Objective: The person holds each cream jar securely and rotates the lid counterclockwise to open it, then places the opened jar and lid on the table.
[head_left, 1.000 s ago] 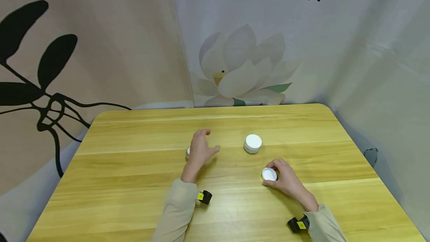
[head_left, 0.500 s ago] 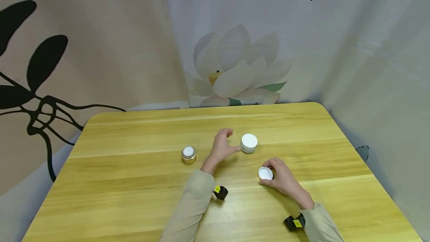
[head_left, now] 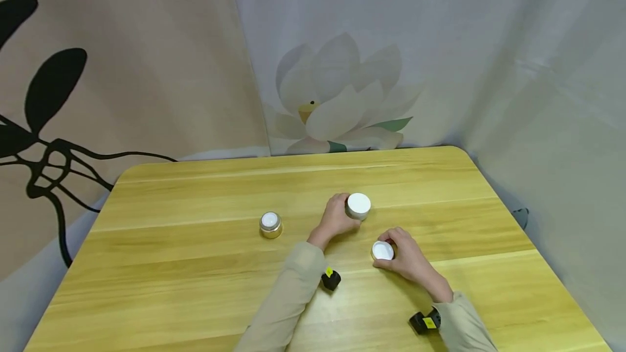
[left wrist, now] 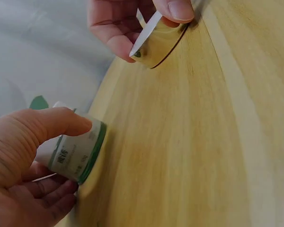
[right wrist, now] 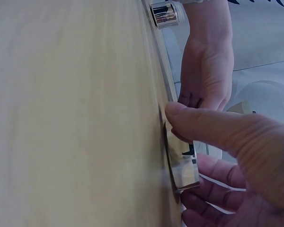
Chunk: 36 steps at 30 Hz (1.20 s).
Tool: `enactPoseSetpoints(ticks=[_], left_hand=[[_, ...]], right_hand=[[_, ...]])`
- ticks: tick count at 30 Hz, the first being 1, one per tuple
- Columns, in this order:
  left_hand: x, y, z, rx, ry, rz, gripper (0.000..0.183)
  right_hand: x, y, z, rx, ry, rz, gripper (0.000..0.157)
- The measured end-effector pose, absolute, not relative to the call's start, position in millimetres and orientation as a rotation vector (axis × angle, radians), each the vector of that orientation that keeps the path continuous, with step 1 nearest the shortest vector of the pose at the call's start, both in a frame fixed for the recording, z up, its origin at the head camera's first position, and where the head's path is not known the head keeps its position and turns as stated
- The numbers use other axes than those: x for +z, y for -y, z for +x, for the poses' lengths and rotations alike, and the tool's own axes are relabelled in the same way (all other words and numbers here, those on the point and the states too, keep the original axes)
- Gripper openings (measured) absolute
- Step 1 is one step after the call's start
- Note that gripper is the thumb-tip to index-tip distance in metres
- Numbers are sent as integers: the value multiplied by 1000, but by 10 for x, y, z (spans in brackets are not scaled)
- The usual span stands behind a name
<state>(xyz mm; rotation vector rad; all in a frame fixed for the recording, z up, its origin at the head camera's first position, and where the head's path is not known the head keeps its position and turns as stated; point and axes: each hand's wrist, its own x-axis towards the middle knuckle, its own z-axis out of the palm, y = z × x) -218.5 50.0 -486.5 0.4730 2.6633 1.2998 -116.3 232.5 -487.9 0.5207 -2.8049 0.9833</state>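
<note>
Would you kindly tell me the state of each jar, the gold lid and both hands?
White jar: closed, upright on the table.
Gold jar: uncapped, upright on the table.
Gold lid: separate from the jar, white inner side facing up.
Left hand: fingers and thumb around the white jar.
Right hand: gripping the gold lid.

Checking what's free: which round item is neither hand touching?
The gold jar, leftmost in the head view; the left hand grips the white jar, the right hand the gold lid.
</note>
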Motion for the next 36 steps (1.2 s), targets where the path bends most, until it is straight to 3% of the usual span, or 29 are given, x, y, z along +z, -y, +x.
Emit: enactPoseSetpoints(ticks=[21,36], left_hand=[[-4912,-523,-2252,1365,-2687,408,64],[-4716,-294,-2153,1660,-2602,361,60]], right_hand=[[-4888,-2321,-1172,966,2810,529,44],[-4867,-2316,-1173,975,2838,507,44]])
